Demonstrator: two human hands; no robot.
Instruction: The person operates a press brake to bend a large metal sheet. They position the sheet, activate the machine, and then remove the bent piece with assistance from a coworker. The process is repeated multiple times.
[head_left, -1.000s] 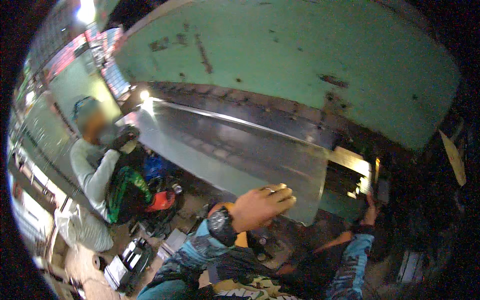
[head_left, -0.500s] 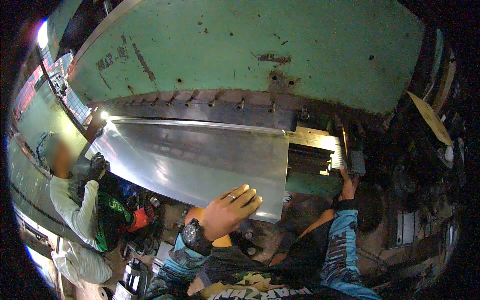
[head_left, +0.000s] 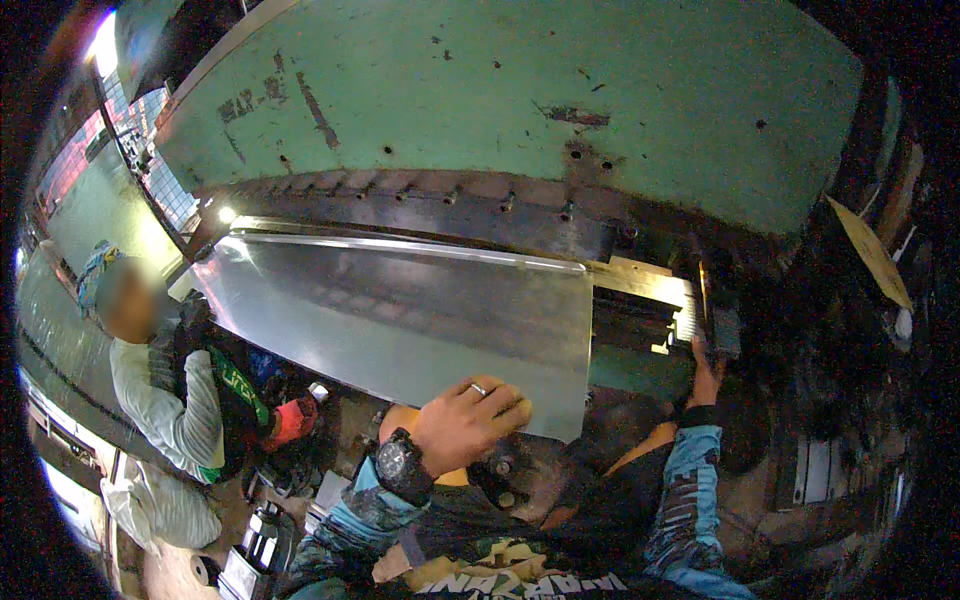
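Note:
A wide, shiny metal sheet [head_left: 420,320] lies in front of a large green press machine [head_left: 480,90]. Along its far side runs a bright narrow strip, like a bent edge. My left hand [head_left: 470,425], wearing a ring and a wristwatch, grips the sheet's near edge close to the right corner; fingers are curled over the top and the thumb is hidden. At the right end of the machine's bed, my right hand [head_left: 706,378] touches a dark metal block [head_left: 725,330]; most of its fingers are hidden. A co-worker's dark-gloved hand [head_left: 193,322] is at the sheet's left end.
The co-worker [head_left: 170,390] is low at the left, beside the sheet. A row of bolts [head_left: 508,203] lines the machine's clamping bar. A black-and-white device [head_left: 262,545] stands on the floor at lower left. A yellowish board [head_left: 870,255] leans at the far right.
The view has shifted slightly. Relative to the machine, the sheet has come a little toward me and left, baring more of the bar behind its far edge. My hands keep their places.

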